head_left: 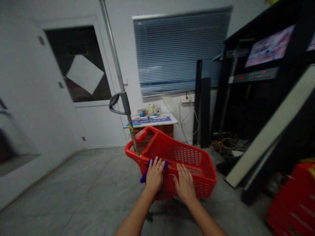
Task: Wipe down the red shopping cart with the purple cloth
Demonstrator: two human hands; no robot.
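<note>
A red plastic shopping cart (197,157) with perforated sides stands in the middle, its handle end at the left. My left hand (155,173) presses a purple cloth (144,177) against the near side of the cart, close to the handle. Part of the cloth is hidden under the fingers. My right hand (185,184) rests on the cart's near side, right of the left hand, with its fingers spread and nothing in them. A metal pole (113,49) with a grey grip (126,103) rises behind the cart's handle.
Behind the cart, a small table (173,119) holds bottles and small items. A white door (98,127) is at the back left. To the right are a black rack (261,95) with screens, a leaning pale board (270,131), floor cables and red crates (292,200).
</note>
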